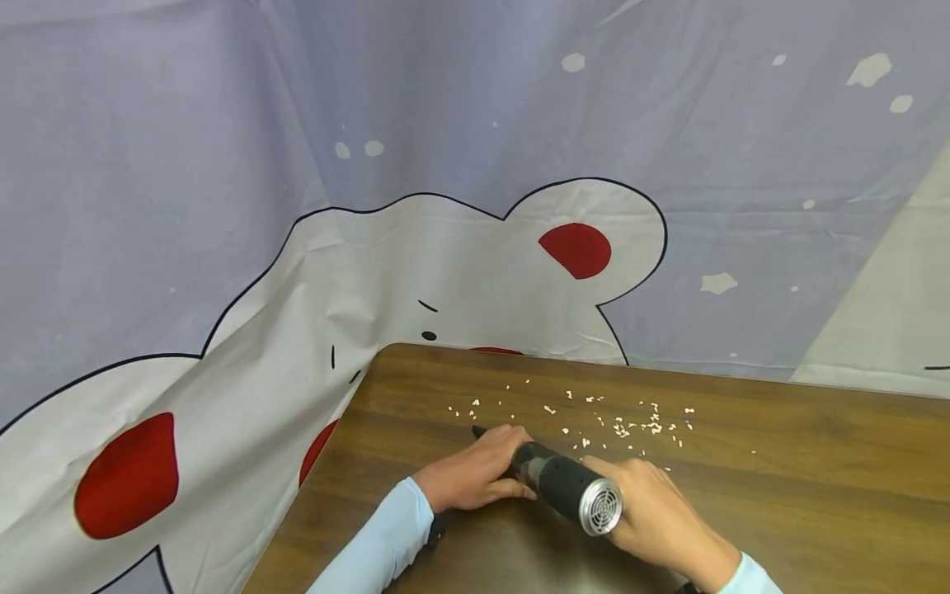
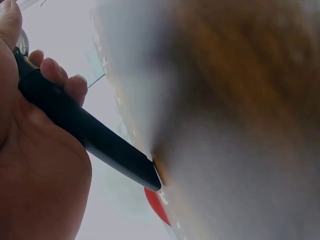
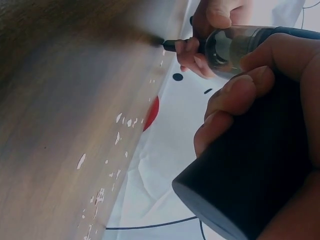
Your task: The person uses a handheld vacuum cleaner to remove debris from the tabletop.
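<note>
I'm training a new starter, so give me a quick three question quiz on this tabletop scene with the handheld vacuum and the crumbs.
1. True or false: both hands grip the handheld vacuum.
2. Which hand holds the narrow black nozzle? A) left hand B) right hand C) neither
3. Fill in: the pale crumbs lie on the brown ____.

Key:
1. True. The left hand is round the front and the right hand is round the body near the vented end.
2. A.
3. Table; the crumbs sit beyond the vacuum, towards the far edge.
</note>
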### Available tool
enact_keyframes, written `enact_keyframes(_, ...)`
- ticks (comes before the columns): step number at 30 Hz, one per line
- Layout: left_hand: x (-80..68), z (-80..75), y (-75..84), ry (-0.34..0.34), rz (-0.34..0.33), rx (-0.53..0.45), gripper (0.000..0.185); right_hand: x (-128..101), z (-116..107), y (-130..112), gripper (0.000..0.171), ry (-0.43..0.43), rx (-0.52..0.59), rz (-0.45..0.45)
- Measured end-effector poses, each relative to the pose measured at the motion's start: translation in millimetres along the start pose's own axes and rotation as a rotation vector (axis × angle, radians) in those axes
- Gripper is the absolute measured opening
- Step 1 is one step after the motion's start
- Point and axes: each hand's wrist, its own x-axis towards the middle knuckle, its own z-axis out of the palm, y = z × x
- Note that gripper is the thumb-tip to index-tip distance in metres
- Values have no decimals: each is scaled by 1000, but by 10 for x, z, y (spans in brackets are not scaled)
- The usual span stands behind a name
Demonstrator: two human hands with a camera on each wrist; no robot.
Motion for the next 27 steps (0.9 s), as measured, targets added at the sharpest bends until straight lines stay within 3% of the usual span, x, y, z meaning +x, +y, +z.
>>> enact_keyframes(27,-56,-131,-209,-15,-49,-3,53,244,123,49,36,-45,10,12)
